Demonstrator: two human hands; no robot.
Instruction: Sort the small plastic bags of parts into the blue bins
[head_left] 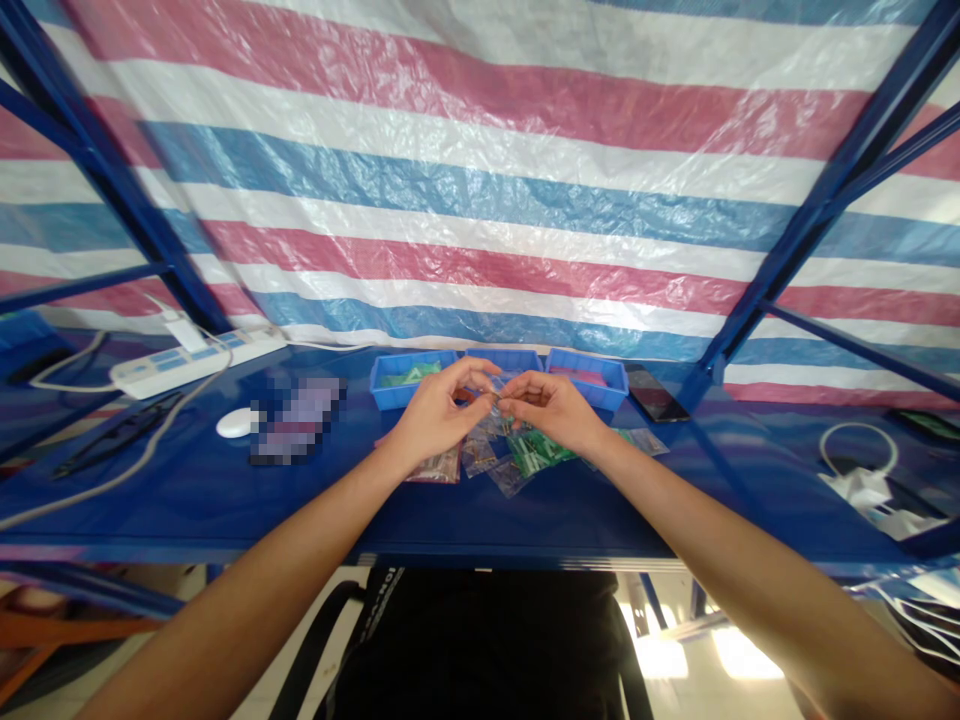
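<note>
My left hand [444, 405] and my right hand [551, 405] meet above the middle of the blue table. Fingers and thumb are pinched together on both, with the fingertips almost touching. Between them shows a bit of what looks like a small clear plastic bag [496, 382]; its contents are too small to make out. Below the hands lie several flat bags: a pinkish one [439, 468] by my left wrist, a clear one [478, 456] in the middle, and a green one [538, 452] under my right hand. Part of this pile is hidden by the hands.
Behind the hands stand three blue bins: left [388, 398] with green packets, middle [517, 354], right [616, 390] with pinkish contents. A phone [657, 394] lies right of them. Leftward are a white mouse-like object [237, 423], a power strip [202, 360] and cables. A charger [862, 487] lies far right.
</note>
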